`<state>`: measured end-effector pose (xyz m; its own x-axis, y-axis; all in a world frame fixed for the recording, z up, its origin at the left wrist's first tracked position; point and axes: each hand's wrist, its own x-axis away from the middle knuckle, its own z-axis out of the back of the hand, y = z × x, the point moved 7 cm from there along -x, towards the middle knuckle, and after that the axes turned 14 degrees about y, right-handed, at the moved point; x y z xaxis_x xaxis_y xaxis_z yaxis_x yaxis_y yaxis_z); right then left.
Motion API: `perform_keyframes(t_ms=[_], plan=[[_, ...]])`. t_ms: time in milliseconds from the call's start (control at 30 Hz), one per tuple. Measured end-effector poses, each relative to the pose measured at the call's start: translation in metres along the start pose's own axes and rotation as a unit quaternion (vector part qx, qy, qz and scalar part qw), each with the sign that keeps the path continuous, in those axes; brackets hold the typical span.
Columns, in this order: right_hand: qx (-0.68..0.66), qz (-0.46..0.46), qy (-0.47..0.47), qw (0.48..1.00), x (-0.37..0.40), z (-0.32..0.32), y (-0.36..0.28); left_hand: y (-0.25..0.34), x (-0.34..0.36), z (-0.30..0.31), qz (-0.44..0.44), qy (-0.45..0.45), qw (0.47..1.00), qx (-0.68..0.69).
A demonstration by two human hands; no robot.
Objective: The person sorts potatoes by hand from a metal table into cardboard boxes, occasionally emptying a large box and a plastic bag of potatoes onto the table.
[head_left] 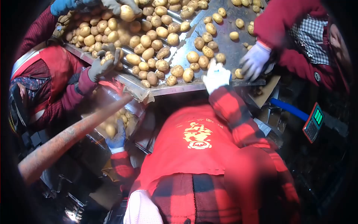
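Observation:
My right hand, in a white glove, reaches over the near edge of the metal sorting table. Its fingers stretch out toward a potato just past the fingertips, and no potato shows in them. Lower at the left, my left hand, in a bluish glove, has its thumb and fingers around a potato. That hand is above a plastic-lined container holding several smaller potatoes. More potatoes lie on the table between my right hand and the large pile.
A rusty pole slants across the left. One co-worker's grey-gloved hand is at the table's left edge; another's lilac-gloved hand is right of mine. A scale display on a blue arm stands at the right.

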<state>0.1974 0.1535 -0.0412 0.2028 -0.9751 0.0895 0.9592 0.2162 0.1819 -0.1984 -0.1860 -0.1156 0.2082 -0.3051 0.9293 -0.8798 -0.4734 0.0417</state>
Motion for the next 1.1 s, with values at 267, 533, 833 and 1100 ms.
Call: perform_keyframes(t_ms=[267,533,833,1100], plan=[[-0.486,-0.057,0.083,0.868,0.004,0.044,0.011,-0.245,0.089,-0.06,0.343,-0.178,0.864,-0.322],[-0.489,0.118,0.039,0.864,-0.049,0.07,-0.02,-0.265,0.037,-0.061,0.299,-0.012,0.911,-0.284],[-0.015,0.151,0.25,0.956,-0.197,-0.024,-0.021,-0.299,0.058,-0.094,0.261,-0.132,0.888,-0.354],[-0.209,0.224,0.204,0.93,-0.035,0.02,-0.008,-0.266,0.052,-0.058,0.287,-0.075,0.882,-0.366]])
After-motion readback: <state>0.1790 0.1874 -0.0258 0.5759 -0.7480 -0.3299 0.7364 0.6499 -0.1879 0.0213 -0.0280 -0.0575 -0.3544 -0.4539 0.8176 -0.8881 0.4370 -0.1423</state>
